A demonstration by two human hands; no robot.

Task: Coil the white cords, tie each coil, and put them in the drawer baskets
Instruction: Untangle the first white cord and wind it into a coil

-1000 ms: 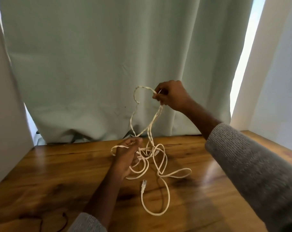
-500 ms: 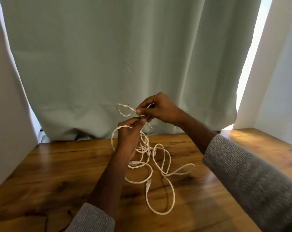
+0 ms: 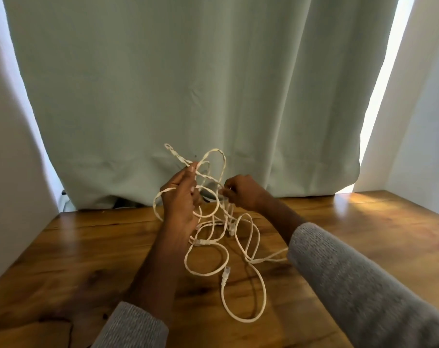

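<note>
Above a wooden bench (image 3: 87, 259), a person works a tangle of white cord (image 3: 238, 247) with both bare hands, the arms in grey knit sleeves (image 3: 351, 285). The left hand (image 3: 182, 199) is raised with fingers curled, its grip closed around several strands, and a loop of cord passes round the outside of that hand. Twisted lengths rise above its fingertips and arc across to the right hand (image 3: 241, 193), whose grip pinches a strand between thumb and fingers. Below the hands the remaining cord hangs down and spreads in loose, overlapping loops on the bench, one large loop reaching toward the near edge. A plug (image 3: 226, 272) on one cord end lies flat on the wood among the loops. A pale green curtain (image 3: 188, 84) hangs behind the bench, with bright daylight showing at its right edge.
</note>
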